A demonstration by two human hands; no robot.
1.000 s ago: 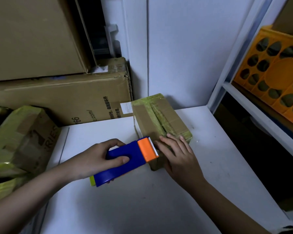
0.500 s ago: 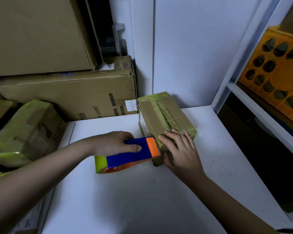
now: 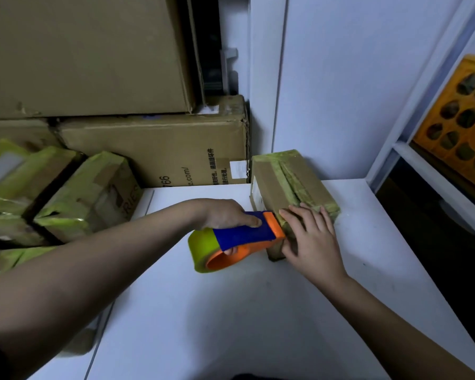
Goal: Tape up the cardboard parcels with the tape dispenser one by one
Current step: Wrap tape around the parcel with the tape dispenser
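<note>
left hand (image 3: 225, 215) grips blue-orange plastic tape dispenser (image 3: 244, 237) — against taped cardboard parcel (image 3: 291, 187)

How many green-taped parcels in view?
4, perhaps more hidden: one green-taped cardboard parcel on the white table; three stacked at left.

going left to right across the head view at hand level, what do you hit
taped parcels → left hand → tape dispenser → right hand → table → shelf frame
</note>
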